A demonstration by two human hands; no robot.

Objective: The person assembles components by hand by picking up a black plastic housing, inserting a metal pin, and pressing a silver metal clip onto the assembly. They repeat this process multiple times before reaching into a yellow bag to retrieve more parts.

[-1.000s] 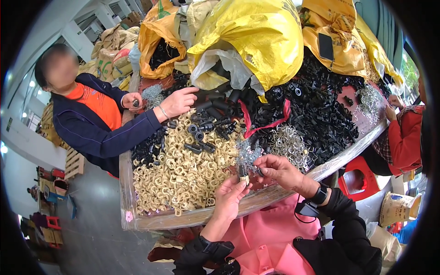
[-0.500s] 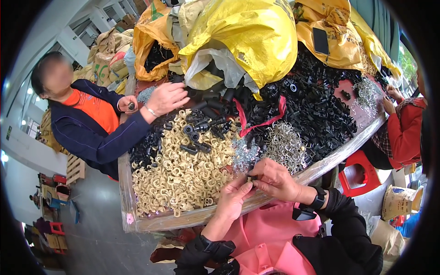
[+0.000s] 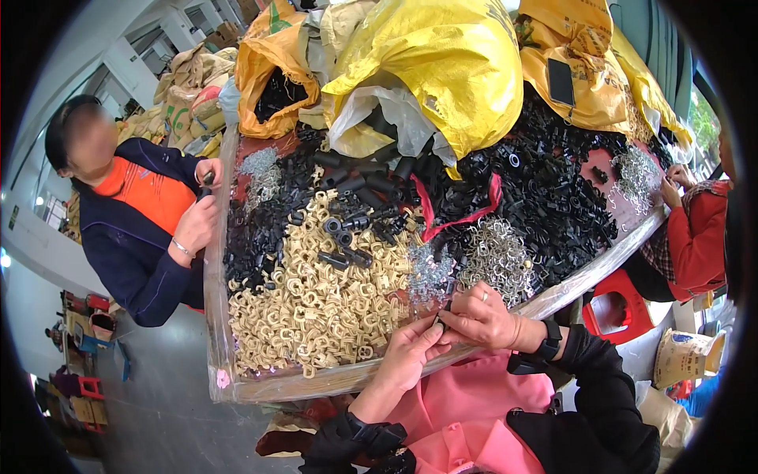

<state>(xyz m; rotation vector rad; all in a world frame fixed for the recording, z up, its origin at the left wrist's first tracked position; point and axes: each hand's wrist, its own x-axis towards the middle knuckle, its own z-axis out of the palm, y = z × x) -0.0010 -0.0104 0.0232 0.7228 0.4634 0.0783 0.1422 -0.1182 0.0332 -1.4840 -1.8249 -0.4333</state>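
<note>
Over the near edge of the table, my left hand (image 3: 407,352) and my right hand (image 3: 488,322) meet, fingertips pinched together. Between them is a small black plastic part (image 3: 440,319), mostly covered by the fingers. Just beyond lie a heap of small silvery-blue metal pieces (image 3: 429,272) and a heap of bent metal clips (image 3: 499,254). Beige plastic rings with tabs (image 3: 312,312) fill the table's left front. Black tubular fittings (image 3: 346,233) rest on top of them, and small black parts (image 3: 560,186) spread across the right side.
A big yellow sack (image 3: 442,71) and an orange sack (image 3: 272,87) stand at the back. A phone (image 3: 560,81) lies on another sack. One co-worker (image 3: 142,213) is at the left, another (image 3: 699,225) at the right. The table has a raised wooden rim (image 3: 300,385). A red stool (image 3: 620,304) stands at right.
The co-worker on the left has drawn a hand back from the heap to the other hand. My two hands stay together, slightly lower in view, with the right fingers shifted over the part.
</note>
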